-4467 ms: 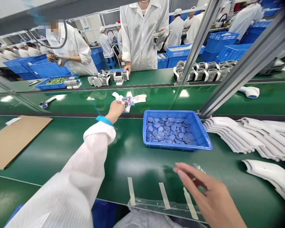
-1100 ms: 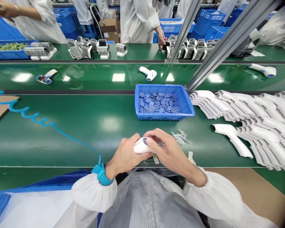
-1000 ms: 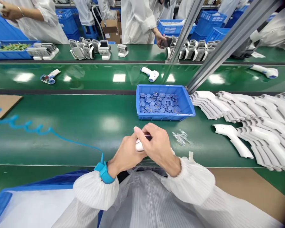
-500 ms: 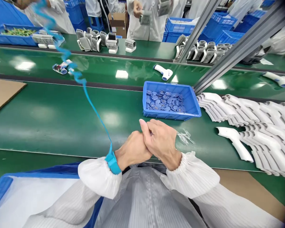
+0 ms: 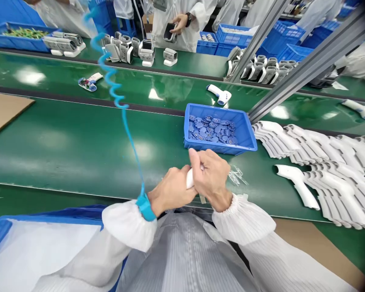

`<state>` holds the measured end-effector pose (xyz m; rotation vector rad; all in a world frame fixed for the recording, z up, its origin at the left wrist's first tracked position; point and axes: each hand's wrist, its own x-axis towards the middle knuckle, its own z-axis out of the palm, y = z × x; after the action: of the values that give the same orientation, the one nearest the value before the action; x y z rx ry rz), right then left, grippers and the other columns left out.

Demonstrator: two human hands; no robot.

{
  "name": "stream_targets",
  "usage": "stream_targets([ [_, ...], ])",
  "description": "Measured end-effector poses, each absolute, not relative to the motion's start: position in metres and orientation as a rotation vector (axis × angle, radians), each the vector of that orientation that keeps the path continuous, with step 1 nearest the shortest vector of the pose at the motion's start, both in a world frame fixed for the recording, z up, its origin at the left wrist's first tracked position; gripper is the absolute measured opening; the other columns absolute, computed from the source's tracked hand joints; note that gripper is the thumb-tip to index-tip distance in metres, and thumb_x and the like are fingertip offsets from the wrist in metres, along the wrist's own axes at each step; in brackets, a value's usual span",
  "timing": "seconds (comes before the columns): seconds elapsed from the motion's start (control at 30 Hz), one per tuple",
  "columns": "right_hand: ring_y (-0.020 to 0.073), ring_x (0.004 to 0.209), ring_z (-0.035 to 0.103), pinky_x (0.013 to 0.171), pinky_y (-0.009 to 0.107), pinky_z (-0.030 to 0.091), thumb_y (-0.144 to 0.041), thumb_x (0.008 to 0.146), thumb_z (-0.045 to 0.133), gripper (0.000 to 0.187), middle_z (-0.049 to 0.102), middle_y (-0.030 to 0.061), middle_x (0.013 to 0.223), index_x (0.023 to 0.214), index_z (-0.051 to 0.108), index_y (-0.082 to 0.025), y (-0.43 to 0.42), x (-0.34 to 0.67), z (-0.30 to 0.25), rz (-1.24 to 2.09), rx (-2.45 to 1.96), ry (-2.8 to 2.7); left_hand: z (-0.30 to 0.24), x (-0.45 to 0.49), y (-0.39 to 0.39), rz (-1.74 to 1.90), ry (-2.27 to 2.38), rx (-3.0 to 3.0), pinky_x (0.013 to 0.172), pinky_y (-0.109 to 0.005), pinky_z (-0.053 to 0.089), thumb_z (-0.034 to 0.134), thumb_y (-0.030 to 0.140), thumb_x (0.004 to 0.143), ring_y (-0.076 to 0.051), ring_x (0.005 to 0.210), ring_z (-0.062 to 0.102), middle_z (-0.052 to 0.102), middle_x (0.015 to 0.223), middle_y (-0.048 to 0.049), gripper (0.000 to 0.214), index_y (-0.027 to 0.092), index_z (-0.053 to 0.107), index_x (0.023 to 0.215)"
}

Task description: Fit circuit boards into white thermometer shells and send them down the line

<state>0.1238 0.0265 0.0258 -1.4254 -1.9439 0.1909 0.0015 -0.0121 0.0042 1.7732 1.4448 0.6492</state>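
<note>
My left hand (image 5: 174, 187) is closed around a white plastic thermometer shell (image 5: 190, 178), of which only a short smooth stretch shows between the hands. Gripping the same shell from the other side, my right hand (image 5: 210, 175) has its thumb pointing up and its fingers curled. Most of the shell is hidden by both hands. Just beyond them stands a blue bin (image 5: 220, 151) holding many small blue oval parts (image 5: 211, 129). Thin clear pieces (image 5: 237, 176) lie beside my right wrist. A blue wrist strap (image 5: 146, 207) with a coiled cord (image 5: 130, 138) is on my left wrist.
White thermometer shells (image 5: 337, 178) lie in stacked rows at the right. On the green conveyor behind are a white thermometer (image 5: 219, 95) and an opened one (image 5: 89, 83). A metal post (image 5: 304, 61) rises behind the bin. Co-workers (image 5: 182, 24) stand across the line.
My hands have parted slightly, so the white shell shows between them. The thermometers on the conveyor have moved right. The coiled cord has swung right, and a co-worker's hand opposite has changed position.
</note>
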Motion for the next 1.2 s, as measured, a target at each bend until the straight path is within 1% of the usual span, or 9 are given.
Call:
stream_targets([
  [0.3,0.0129,0.063,0.062,0.065,0.025,0.042,-0.045,0.102,0.043,0.049,0.071,0.0005,0.07,0.07,0.07,-0.019,0.088,0.147,0.047,0.644,-1.461,-2.115,0.026,-0.049,-0.015,0.466,1.579,1.794,0.059,-0.03,0.04,0.059,0.051,0.09,-0.021,0.067,0.064,0.071,0.079,-0.0036,0.033,0.019,0.064,0.09],
  [0.4,0.0173,0.081,0.067,0.079,0.028,0.046,-0.024,0.095,0.055,0.022,0.076,0.0055,0.094,0.098,0.075,-0.016,0.151,0.16,0.045,0.46,-1.592,-2.254,0.032,-0.088,-0.011,0.433,1.772,1.896,0.073,-0.032,0.046,0.066,0.042,0.088,-0.024,0.087,0.067,0.073,0.103,-0.0039,0.033,0.021,0.063,0.114],
  [0.47,0.0204,0.094,0.067,0.086,0.029,0.045,-0.015,0.086,0.065,0.024,0.075,0.009,0.108,0.109,0.074,-0.015,0.187,0.161,0.034,0.433,-1.598,-2.336,0.03,-0.098,-0.005,0.388,1.898,2.091,0.083,-0.037,0.046,0.07,0.031,0.085,-0.028,0.101,0.065,0.069,0.118,-0.0065,0.045,0.02,0.057,0.127],
  [0.63,0.0253,0.099,0.066,0.087,0.032,0.046,-0.019,0.079,0.076,0.02,0.072,0.0143,0.107,0.098,0.076,-0.013,0.226,0.149,0.007,0.46,-1.578,-2.431,0.026,-0.079,0.016,-0.052,1.832,2.621,0.077,-0.045,0.042,0.062,0.025,0.091,-0.032,0.09,0.063,0.07,0.092,-0.0108,0.012,0.016,0.067,0.095],
  [0.77,0.0234,0.097,0.065,0.09,0.033,0.046,-0.018,0.087,0.066,0.013,0.073,0.0117,0.1,0.096,0.073,-0.013,0.216,0.154,0.014,0.488,-1.557,-2.325,0.029,-0.077,0.02,0.198,1.984,2.336,0.073,-0.04,0.043,0.062,0.037,0.092,-0.029,0.086,0.063,0.069,0.092,-0.0089,0.02,0.017,0.065,0.095],
  [0.87,0.0189,0.09,0.067,0.087,0.032,0.05,-0.023,0.094,0.055,0.025,0.073,0.0081,0.099,0.114,0.068,-0.015,0.186,0.163,0.03,0.563,-1.49,-2.215,0.036,-0.081,0.017,0.491,1.942,1.923,0.063,-0.032,0.041,0.061,0.043,0.091,-0.022,0.074,0.061,0.068,0.087,-0.0026,0.025,0.021,0.059,0.102],
  [0.97,0.0153,0.081,0.07,0.081,0.031,0.056,-0.032,0.095,0.056,0.033,0.074,0.0055,0.103,0.123,0.066,-0.019,0.139,0.166,0.047,1.006,-1.308,-2.006,0.042,-0.07,0.014,0.64,1.779,1.746,0.059,-0.028,0.038,0.06,0.041,0.092,-0.017,0.064,0.055,0.063,0.076,0.0021,0.021,0.022,0.054,0.098],
  [1.07,0.0163,0.084,0.069,0.083,0.034,0.057,-0.037,0.09,0.064,0.034,0.074,0.0059,0.106,0.118,0.072,-0.02,0.094,0.163,0.058,1.455,-1.109,-1.753,0.043,-0.05,0.014,0.703,1.674,1.768,0.063,-0.028,0.039,0.059,0.036,0.092,-0.018,0.069,0.055,0.064,0.083,0.0007,0.016,0.022,0.054,0.099],
  [1.2,0.0173,0.103,0.066,0.093,0.034,0.053,-0.033,0.094,0.06,0.025,0.072,0.0035,0.113,0.112,0.075,-0.025,0.063,0.16,0.062,1.334,-0.973,-1.773,0.04,-0.03,0.013,0.737,1.592,1.817,0.069,-0.031,0.041,0.057,0.033,0.094,-0.021,0.082,0.059,0.066,0.095,-0.003,0.016,0.021,0.056,0.105],
])
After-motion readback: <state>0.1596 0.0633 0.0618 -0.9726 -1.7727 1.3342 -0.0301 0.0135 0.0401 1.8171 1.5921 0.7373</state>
